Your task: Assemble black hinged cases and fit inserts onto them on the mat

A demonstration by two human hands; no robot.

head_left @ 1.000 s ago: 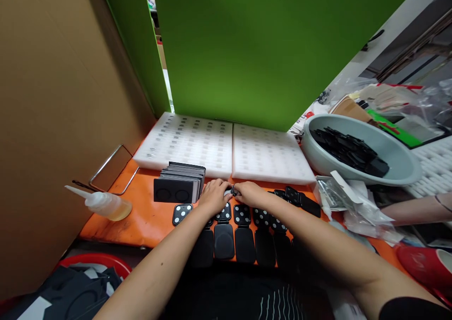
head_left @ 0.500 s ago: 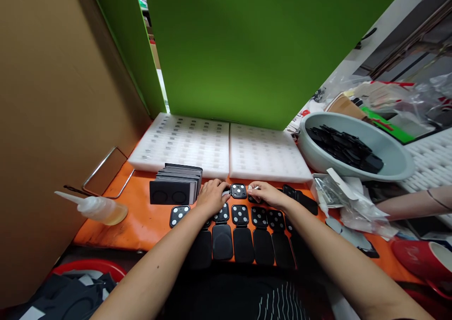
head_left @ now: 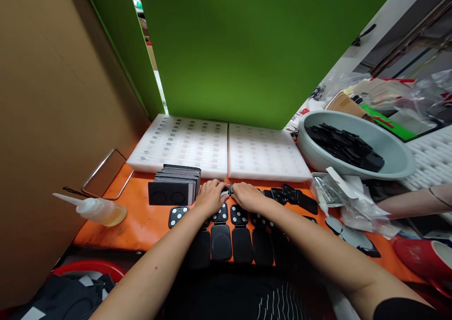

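A: What do the hands hide?

B: Most of one small dark piece (head_left: pixel 230 189). It sits between the fingertips of the left hand (head_left: pixel 210 196) and the right hand (head_left: pixel 247 196), just beyond a row of black hinged cases (head_left: pixel 242 245). Only a sliver shows.

A: Are the fingers clamped on it?

B: Both sets bend in towards it, but I cannot tell whether they grip or only touch.

A: How many cases?

B: I can't get a full count. The forearms cover parts of that row; three dotted panels show mostly clear, their white spots round, their corners rounded.

A: And around them?

B: Two slotted white foam slabs (head_left: pixel 208 160), and one stack of dark rectangular cards (head_left: pixel 168 193) on edge, too tightly packed to number. One translucent plastic squeeze bottle (head_left: pixel 102 211) holds yellowish liquid. One smooth grey oval basin (head_left: pixel 391 152) holds a jumble of flat black pieces (head_left: pixel 342 145), uncountable.

A: Anything cut off?

B: The red tub (head_left: pixel 106 267) at lower left, heaped with dark scraps (head_left: pixel 70 294).
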